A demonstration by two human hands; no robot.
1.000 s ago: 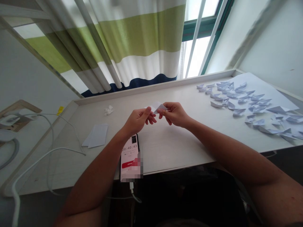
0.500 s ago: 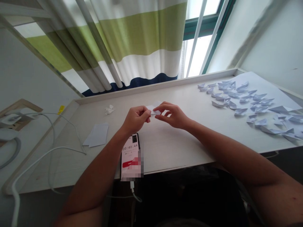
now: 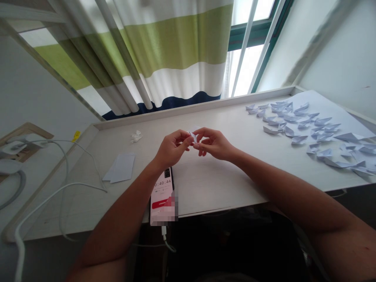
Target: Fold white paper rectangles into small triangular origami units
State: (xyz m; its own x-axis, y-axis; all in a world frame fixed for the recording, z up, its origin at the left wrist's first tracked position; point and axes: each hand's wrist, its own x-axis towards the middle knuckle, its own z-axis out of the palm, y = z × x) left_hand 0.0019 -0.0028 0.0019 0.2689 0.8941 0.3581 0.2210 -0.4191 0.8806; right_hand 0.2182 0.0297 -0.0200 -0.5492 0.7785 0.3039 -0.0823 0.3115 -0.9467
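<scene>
A small piece of folded white paper (image 3: pixel 194 137) is pinched between both hands above the middle of the white desk. My left hand (image 3: pixel 174 147) grips it from the left with thumb and fingertips. From the right, my right hand (image 3: pixel 214 144) holds it between thumb and index finger, the other fingers curled below. Much of the paper is hidden by the fingers. Under my left forearm lies a phone (image 3: pixel 161 194) showing a timer, partly covered by the arm.
Several folded paper boats (image 3: pixel 299 125) spread over the desk's right side, some on a large white sheet (image 3: pixel 331 113). Flat paper slips (image 3: pixel 122 167) and a crumpled paper (image 3: pixel 136 136) lie at the left. White cables (image 3: pixel 61 190) cross the left edge. Curtains (image 3: pixel 176 43) hang behind.
The paper has gone from a flatter piece to a narrower, upright folded shape. My fingers have drawn closer together around it, the left hand shifting slightly right.
</scene>
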